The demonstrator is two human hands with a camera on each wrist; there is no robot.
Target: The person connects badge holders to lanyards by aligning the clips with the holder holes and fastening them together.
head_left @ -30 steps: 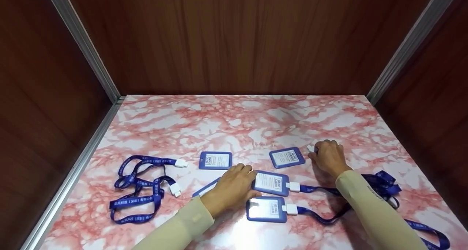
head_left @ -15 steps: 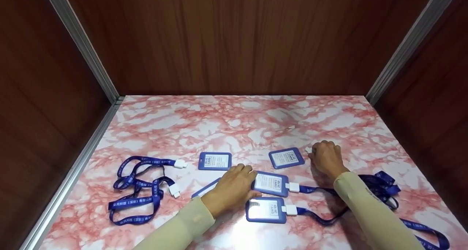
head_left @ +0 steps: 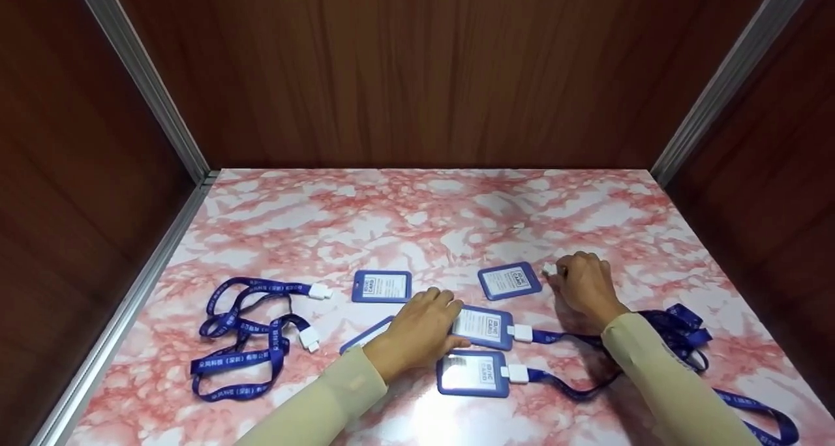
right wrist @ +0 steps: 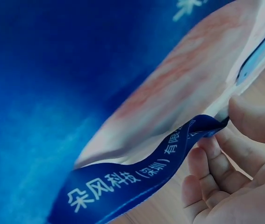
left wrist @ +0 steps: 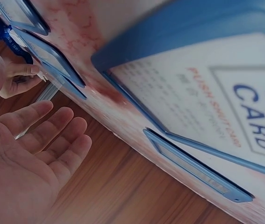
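Observation:
In the head view my right hand (head_left: pixel 587 286) pinches a blue lanyard at its white plastic clip (head_left: pixel 550 269), just right of a blue badge holder (head_left: pixel 509 281); clip and holder are apart. The lanyard's printed strap (right wrist: pixel 141 179) runs from the thumb and fingers in the right wrist view. My left hand (head_left: pixel 421 328) lies over the middle group of badge holders, its fingers loosely bent and holding nothing in the left wrist view. Beside it are two badge holders fastened to lanyards, the upper (head_left: pixel 483 327) and lower (head_left: pixel 473 373). Another holder (head_left: pixel 367 335) is partly hidden beneath the left forearm.
A loose badge holder (head_left: pixel 381 286) lies left of centre. Two lanyards with white clips form loops (head_left: pixel 238 361) at the left. More blue straps (head_left: pixel 675 335) are bunched under and beside the right forearm. Dark wood-grain panels (head_left: pixel 417 74) enclose the marbled red-and-white table (head_left: pixel 391 205).
My right hand has shifted the white clip slightly left, closer to the badge holder beside it. The left hand has stayed nearly still.

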